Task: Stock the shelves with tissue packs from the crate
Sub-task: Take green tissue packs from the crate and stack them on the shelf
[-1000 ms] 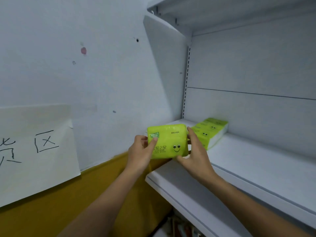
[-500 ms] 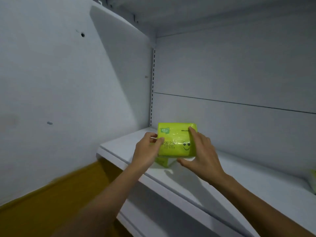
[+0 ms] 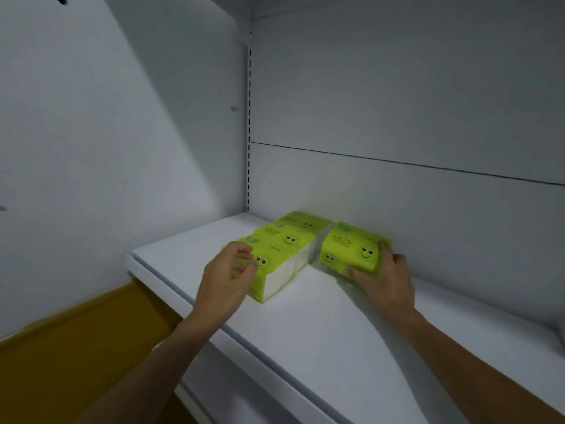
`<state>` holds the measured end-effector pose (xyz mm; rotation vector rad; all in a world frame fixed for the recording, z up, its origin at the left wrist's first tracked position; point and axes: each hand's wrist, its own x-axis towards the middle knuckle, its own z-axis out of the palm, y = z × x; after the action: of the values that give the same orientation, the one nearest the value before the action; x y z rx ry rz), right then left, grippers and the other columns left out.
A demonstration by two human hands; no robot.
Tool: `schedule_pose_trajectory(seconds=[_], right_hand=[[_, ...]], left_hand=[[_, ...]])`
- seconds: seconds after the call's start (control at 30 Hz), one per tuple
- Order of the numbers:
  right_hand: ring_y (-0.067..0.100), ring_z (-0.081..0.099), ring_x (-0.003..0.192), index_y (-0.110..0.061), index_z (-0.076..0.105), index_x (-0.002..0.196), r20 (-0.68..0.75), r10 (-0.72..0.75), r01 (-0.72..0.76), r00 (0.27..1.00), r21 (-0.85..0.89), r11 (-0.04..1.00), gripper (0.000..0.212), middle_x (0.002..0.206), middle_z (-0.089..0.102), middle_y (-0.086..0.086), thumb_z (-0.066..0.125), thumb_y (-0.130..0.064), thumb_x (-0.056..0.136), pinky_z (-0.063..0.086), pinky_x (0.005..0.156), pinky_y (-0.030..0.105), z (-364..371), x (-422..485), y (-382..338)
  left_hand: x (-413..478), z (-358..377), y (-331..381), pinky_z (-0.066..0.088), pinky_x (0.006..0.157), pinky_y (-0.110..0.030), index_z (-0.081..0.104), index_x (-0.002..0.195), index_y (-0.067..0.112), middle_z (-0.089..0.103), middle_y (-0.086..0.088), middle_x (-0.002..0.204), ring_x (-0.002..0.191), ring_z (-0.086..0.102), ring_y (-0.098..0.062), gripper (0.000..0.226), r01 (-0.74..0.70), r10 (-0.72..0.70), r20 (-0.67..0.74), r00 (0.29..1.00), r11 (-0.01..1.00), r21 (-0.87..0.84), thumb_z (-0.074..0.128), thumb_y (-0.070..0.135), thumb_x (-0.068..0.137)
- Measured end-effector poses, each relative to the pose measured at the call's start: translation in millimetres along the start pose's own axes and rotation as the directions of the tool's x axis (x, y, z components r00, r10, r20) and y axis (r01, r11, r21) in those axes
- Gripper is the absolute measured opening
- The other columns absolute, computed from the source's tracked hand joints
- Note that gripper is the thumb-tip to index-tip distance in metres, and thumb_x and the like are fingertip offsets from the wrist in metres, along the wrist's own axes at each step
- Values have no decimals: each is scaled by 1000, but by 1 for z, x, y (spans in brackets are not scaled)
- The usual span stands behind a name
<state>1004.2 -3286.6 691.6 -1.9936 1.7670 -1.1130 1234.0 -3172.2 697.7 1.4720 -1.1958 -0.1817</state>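
Right hand (image 3: pixel 382 280) gripping tissue pack (image 3: pixel 351 249) on shelf (image 3: pixel 321 316), just beside row of packs (image 3: pixel 284 240). Left hand (image 3: pixel 224 280) hovering loosely curled at row's front, holding nothing.

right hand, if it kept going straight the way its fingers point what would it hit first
The right hand grips a tissue pack; going on, that pack would likely meet the shelf's back panel first, though the gap behind it is unclear.

Dim, cool light; diagonal shadow on wall (image 3: pixel 128 102); soft blur; wide-angle edge bending.
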Motion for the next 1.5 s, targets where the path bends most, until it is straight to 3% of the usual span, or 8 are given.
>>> schedule_pose_trajectory(seconds=[0.2,0.4,0.57,0.67,0.83,1.0,1.27,1.5], right_hand=[[36,47,117,-20,33,138,37,41,-38,998,-76,996,82,121,45,16,73,-48,71,41,91,44,30,17,-2],[39,45,117,-12,27,139,8,98,-97,995,-81,992,88,124,43,20,72,-48,73,39,92,48,41,40,3],[37,45,118,-6,23,141,-5,103,-103,995,-105,989,92,126,44,19,71,-48,74,38,92,49,52,50,3],[36,44,118,-6,23,140,-12,106,-107,994,-123,987,91,126,43,19,70,-49,75,38,91,47,56,53,2],[38,39,121,-10,20,144,-5,94,-94,996,-122,988,95,131,40,19,72,-48,74,38,93,51,53,52,3],[38,27,130,-17,20,148,-45,-12,5,999,-169,986,94,146,27,18,72,-47,75,33,98,53,38,43,-11],[36,31,128,-14,30,145,-81,-262,254,962,-92,963,77,142,34,19,67,-36,82,30,99,49,28,-21,-101],[33,35,127,-20,37,143,-3,-534,534,846,3,846,67,138,40,15,61,-19,81,33,96,45,59,-136,-191]], left_hand=[[-6,-19,-26,40,60,-8,59,96,13,62,2,90,70,55,-6,14,71,-67,-43,997,994,84,60,4,85],[-16,-16,-40,46,71,-27,59,98,13,63,-1,91,75,57,-10,15,117,-115,-25,993,987,108,61,6,84],[-11,-12,-47,49,74,-32,59,100,21,63,8,95,80,60,-8,20,134,-135,-10,991,975,176,64,17,82],[-10,-10,-46,45,74,-30,58,99,27,62,16,94,83,61,-4,20,141,-140,-19,990,962,234,64,29,80],[-7,-12,-46,46,73,-29,59,102,21,63,10,97,79,60,-6,21,153,-154,-12,988,963,224,65,18,82],[-14,-26,-38,45,64,-23,58,101,14,61,-1,98,71,56,-8,20,141,-142,-5,990,983,117,63,8,83],[-54,-97,-40,39,59,-8,58,105,14,60,0,100,76,54,-3,19,154,-152,-21,988,976,156,61,11,86],[-123,-193,-70,38,58,-6,56,108,10,58,-1,103,72,51,1,23,194,-190,-41,981,948,250,62,12,86]])
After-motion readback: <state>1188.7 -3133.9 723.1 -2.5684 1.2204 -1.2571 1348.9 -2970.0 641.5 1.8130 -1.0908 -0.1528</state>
